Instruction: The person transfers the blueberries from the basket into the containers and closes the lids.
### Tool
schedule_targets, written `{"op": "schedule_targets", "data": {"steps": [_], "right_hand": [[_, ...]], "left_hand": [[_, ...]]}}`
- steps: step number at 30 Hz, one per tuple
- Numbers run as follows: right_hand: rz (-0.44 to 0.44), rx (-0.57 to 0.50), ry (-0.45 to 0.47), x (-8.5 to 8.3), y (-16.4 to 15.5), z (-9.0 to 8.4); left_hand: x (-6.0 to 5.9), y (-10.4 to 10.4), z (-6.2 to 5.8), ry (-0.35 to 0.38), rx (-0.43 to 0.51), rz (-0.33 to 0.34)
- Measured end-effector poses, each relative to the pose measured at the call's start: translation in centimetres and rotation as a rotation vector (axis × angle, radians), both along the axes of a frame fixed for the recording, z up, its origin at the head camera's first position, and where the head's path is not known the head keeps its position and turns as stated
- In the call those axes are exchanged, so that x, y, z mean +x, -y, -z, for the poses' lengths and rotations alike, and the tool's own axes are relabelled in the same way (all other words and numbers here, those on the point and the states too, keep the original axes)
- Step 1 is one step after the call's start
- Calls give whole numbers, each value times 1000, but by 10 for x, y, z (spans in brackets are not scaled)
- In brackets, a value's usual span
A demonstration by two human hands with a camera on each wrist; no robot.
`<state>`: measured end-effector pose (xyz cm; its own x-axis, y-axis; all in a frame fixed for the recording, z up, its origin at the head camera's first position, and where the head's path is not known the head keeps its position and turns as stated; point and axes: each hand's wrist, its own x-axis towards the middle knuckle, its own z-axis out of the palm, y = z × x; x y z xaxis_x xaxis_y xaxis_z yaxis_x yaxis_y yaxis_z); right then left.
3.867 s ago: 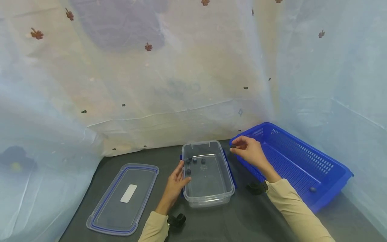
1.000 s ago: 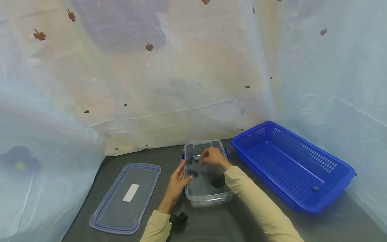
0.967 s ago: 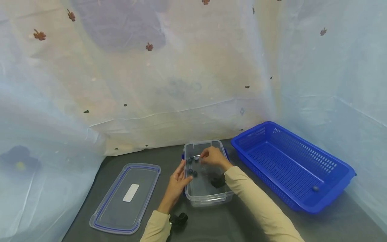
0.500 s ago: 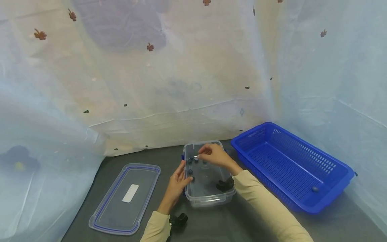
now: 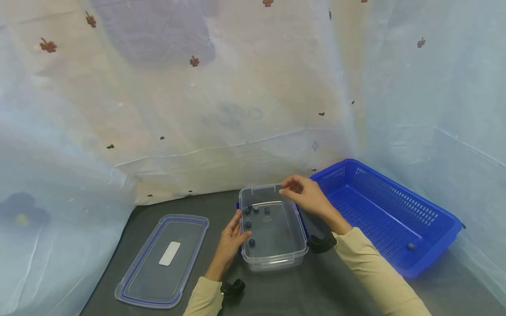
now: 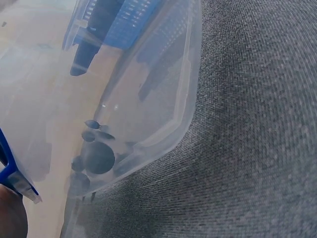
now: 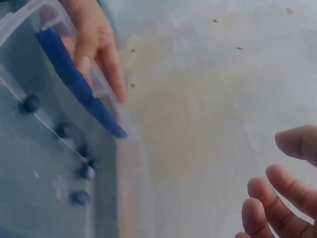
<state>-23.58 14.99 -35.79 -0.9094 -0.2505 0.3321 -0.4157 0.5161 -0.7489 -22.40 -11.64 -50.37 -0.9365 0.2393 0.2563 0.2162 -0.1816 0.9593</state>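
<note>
A clear plastic container (image 5: 294, 252) sits on the dark table with several blueberries (image 5: 251, 242) on its floor. My left hand (image 5: 233, 235) rests against its left wall beside a blue clasp (image 7: 74, 74), fingers (image 7: 113, 69) lying along the plastic. My right hand (image 5: 296, 193) hovers over the container's far right corner, its loosely bent fingers (image 7: 270, 203) holding nothing. In the left wrist view the container (image 6: 163, 84) fills the frame, with blueberries (image 6: 98, 157) seen through its wall.
A blue slotted basket (image 5: 431, 215) stands at the right with one blueberry (image 5: 411, 246) near its front end. The container's lid (image 5: 162, 259) lies flat at the left. Pale draped sheeting (image 5: 221, 109) closes in the back and sides.
My right hand has risen out of the container and drawn back to the right, toward the basket. One more blueberry lies in the container than 3.9 s ago. The left hand has stayed put.
</note>
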Motion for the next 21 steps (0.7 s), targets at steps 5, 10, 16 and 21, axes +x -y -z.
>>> {"op": "schedule_targets", "data": {"steps": [5, 10, 16, 21], "right_hand": [[64, 31, -19, 8, -31, -12], [113, 77, -25, 15, -62, -20], [161, 187, -22, 22, -91, -26], [173, 248, -1, 24, -112, -25]], "left_hand": [[1, 1, -2, -6, 2, 5], [1, 1, -2, -7, 17, 6], [0, 1, -1, -14, 19, 15], [1, 0, -2, -7, 24, 17]]}}
